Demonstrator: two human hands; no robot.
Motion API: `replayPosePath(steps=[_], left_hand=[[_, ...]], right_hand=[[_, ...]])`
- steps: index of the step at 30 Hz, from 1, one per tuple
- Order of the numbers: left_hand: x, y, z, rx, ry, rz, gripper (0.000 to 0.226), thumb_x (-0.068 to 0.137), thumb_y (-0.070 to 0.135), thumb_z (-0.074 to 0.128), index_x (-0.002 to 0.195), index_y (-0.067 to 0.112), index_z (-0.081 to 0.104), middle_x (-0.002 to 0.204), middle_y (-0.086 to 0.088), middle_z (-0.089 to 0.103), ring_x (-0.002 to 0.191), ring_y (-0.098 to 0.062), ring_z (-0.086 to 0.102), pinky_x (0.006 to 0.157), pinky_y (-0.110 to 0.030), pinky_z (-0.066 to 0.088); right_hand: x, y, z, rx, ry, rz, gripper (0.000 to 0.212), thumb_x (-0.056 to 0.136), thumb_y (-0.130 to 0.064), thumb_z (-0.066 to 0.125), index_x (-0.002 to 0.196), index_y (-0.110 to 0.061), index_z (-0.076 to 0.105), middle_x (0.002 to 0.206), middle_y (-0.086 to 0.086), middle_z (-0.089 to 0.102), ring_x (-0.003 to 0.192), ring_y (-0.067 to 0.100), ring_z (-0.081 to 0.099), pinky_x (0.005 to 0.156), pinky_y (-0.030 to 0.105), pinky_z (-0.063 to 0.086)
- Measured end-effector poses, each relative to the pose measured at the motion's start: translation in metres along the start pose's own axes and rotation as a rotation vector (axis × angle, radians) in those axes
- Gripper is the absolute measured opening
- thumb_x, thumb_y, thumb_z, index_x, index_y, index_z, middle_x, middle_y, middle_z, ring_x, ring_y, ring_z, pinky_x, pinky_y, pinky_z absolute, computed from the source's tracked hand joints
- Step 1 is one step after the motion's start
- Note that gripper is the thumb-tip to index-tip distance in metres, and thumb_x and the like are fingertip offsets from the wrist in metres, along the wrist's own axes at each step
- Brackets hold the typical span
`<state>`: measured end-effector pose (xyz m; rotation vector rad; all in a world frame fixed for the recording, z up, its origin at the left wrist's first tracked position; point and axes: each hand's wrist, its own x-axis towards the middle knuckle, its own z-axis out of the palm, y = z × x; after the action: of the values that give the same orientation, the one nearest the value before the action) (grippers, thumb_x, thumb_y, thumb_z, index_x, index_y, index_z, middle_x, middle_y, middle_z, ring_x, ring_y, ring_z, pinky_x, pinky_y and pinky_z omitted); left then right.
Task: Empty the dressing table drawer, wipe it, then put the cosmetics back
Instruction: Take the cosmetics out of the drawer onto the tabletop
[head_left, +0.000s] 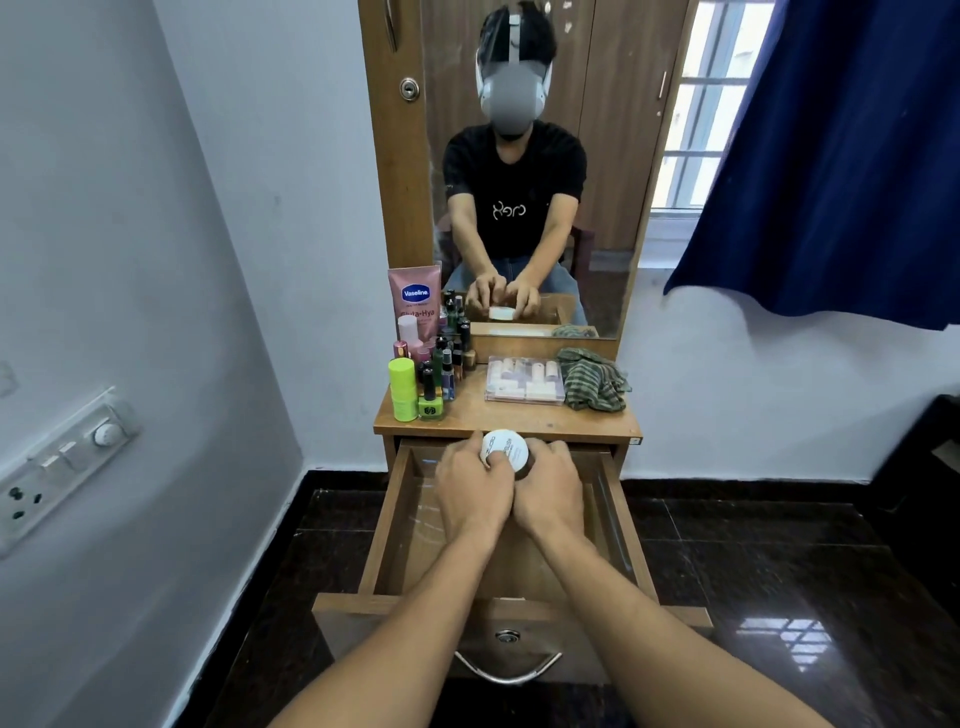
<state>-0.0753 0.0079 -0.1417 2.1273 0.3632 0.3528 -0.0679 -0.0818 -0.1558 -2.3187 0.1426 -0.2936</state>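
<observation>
From the head camera, the wooden drawer (387, 525) of the dressing table (519, 418) stood pulled far out toward the person, its curved metal handle (506, 670) nearest the camera. Both hands met over the drawer's back end, just below the table's front edge. The left hand (470, 488) wrapped its fingers round a small jar with a white lid (505, 449), and the right hand (550, 491) clasped the same jar from the other side, the two hands touching. Whether the jar rested on the drawer floor or hung above it could not be told. On the tabletop, a cluster of small bottles (447, 358) stood at the left with a neon green container (402, 387) in front and a pink Vaseline tube (415, 301) behind. A clear case of cosmetics (525, 380) lay in the middle, with a crumpled green striped cloth (592, 379) just beside it on the right. The mirror (613, 156) behind reflected the seated person and the hands on the jar.
</observation>
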Motion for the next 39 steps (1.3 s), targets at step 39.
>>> replayPosePath(steps=[39], left_hand=[[0.01, -0.005, 0.01, -0.344, -0.248, 0.036, 0.073, 0.084, 0.052, 0.052, 0.152, 0.029, 0.043, 0.152, 0.012, 0.047, 0.14, -0.008, 0.042, 0.118, -0.038, 0.034]], right_hand=[[0.045, -0.002, -0.013, 0.025, -0.06, 0.121, 0.096, 0.086, -0.051, 0.071, 0.158, -0.019, 0.017, 0.158, 0.009, 0.026, 0.138, 0.033, 0.043, 0.104, 0.044, 0.047]])
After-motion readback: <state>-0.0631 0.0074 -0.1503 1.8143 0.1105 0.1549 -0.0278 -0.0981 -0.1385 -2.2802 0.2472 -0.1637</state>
